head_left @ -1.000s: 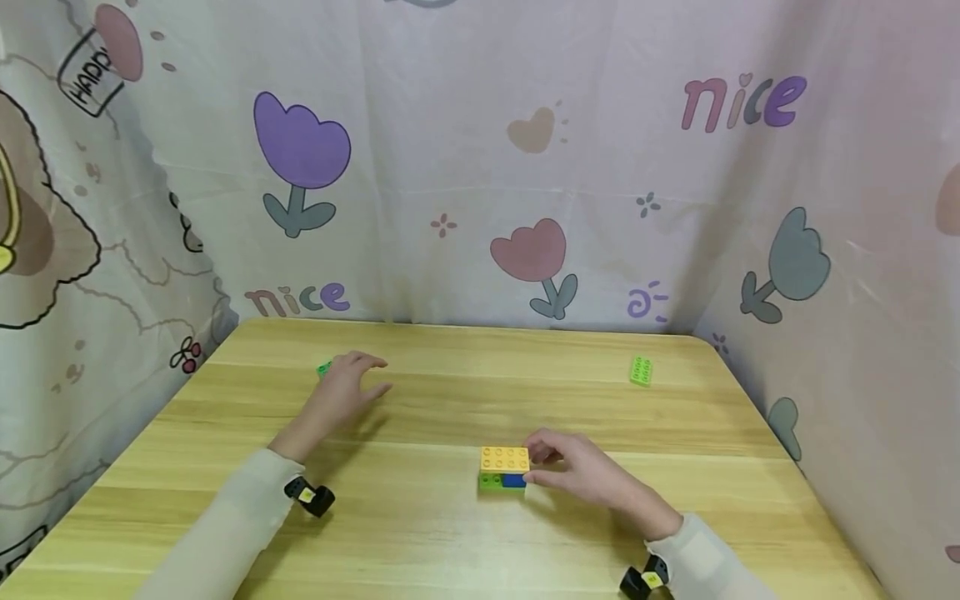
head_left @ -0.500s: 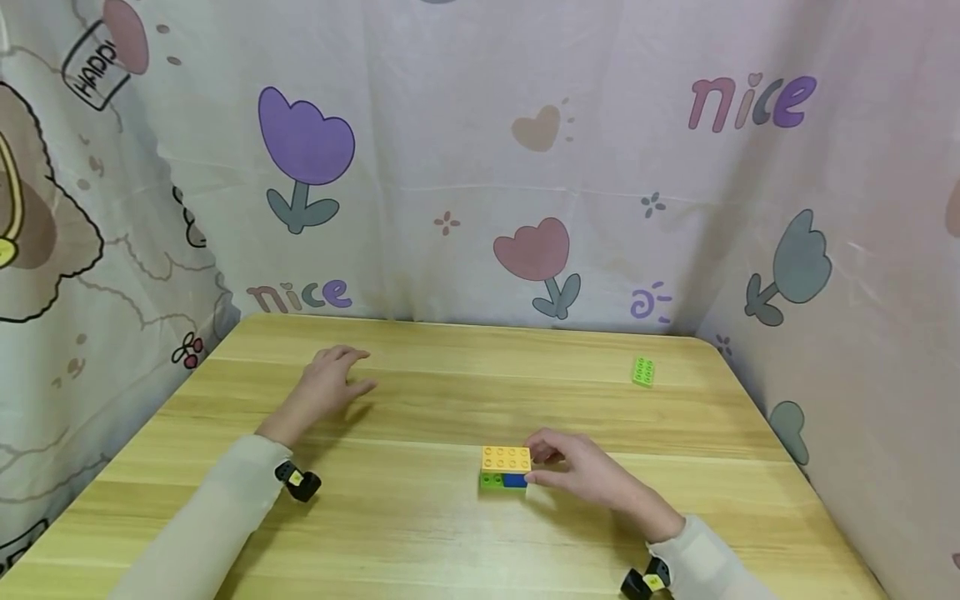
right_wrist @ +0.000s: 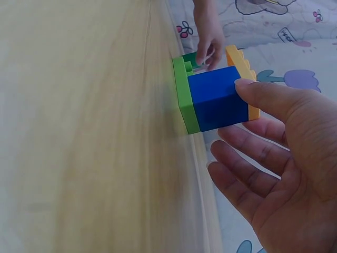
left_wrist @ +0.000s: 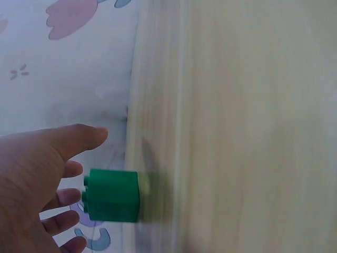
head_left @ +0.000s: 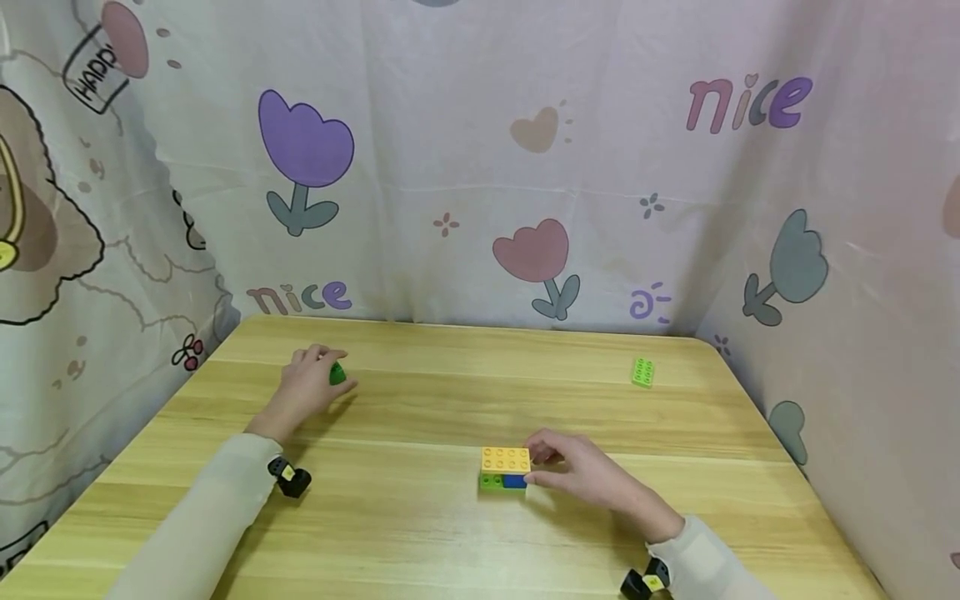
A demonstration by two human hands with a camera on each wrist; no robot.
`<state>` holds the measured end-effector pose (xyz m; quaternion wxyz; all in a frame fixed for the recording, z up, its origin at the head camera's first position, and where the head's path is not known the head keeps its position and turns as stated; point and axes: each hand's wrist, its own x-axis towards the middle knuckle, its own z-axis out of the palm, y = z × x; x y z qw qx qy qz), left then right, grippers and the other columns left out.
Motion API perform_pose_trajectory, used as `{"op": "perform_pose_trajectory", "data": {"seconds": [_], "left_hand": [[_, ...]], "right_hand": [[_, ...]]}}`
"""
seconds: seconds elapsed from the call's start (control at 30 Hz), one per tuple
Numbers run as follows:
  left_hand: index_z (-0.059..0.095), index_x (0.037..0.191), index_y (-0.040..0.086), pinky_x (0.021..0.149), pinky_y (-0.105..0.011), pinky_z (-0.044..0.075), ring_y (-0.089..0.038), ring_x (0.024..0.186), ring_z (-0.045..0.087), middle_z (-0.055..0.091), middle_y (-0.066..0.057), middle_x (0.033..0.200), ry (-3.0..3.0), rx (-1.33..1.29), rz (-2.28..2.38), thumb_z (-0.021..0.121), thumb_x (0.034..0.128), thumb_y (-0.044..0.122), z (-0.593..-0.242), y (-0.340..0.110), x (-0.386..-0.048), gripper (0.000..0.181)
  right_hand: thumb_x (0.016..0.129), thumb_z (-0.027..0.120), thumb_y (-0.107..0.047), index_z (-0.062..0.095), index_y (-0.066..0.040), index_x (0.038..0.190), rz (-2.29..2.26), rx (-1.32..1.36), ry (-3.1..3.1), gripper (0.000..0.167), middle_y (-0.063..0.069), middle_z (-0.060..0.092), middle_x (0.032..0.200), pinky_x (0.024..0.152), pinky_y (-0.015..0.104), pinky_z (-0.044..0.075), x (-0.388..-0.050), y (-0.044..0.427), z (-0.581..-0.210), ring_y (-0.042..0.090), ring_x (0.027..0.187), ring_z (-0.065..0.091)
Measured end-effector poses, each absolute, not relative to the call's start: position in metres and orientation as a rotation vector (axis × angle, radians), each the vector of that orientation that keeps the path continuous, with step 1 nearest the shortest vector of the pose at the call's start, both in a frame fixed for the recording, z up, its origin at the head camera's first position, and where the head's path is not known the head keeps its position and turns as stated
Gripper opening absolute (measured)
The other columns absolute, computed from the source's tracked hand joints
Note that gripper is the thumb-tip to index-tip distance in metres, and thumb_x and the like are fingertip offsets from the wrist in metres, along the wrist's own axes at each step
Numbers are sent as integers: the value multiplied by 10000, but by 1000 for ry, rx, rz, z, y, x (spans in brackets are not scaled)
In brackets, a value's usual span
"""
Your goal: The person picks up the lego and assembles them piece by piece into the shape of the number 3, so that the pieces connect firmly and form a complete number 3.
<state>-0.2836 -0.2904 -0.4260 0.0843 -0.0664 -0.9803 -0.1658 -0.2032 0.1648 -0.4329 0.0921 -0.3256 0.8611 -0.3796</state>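
My left hand (head_left: 303,387) is at the far left of the table, spread around a dark green toy brick (left_wrist: 113,196). In the left wrist view the thumb stands apart from the brick, and the fingertips lie close behind its studded side; whether they touch it I cannot tell. My right hand (head_left: 577,471) pinches the right end of a small brick stack between thumb and fingers. That stack has a light green plate (right_wrist: 185,100) at the bottom, a blue brick (right_wrist: 218,99) on its right part, and a yellow plate (head_left: 506,460) on top.
A light green studded plate (head_left: 642,372) lies alone at the back right of the wooden table (head_left: 450,375). Behind the table's far edge hangs a printed cloth (head_left: 420,167), which also runs along both sides.
My left hand has moved left to the dark green brick, which was partly and then wholly hidden behind it and now shows between thumb and fingers. The right hand and stack have stayed put.
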Motion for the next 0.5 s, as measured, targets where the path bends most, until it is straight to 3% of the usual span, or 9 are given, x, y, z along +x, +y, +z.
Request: {"op": "perform_pose_trajectory", "data": {"seconds": [0.27, 0.5], "left_hand": [[498, 1398, 22, 843, -662, 340, -543, 1193, 326, 432, -304, 1328, -2943, -163, -433, 651, 936, 369, -431, -300, -288, 598], [525, 1372, 2, 798, -636, 365, -518, 1095, 425, 493, -303, 1272, -2938, -168, -406, 639, 941, 377, -432, -309, -290, 582]], "right_hand": [[902, 696, -399, 619, -194, 1165, -1106, -954, 2575, 343, -141, 631, 1015, 852, 296, 514, -202, 169, -433, 72, 931, 606], [903, 688, -414, 618, -201, 1174, -1126, -978, 2567, 351, -142, 633, 1017, 857, 292, 511, -205, 168, -435, 67, 936, 607]]}}
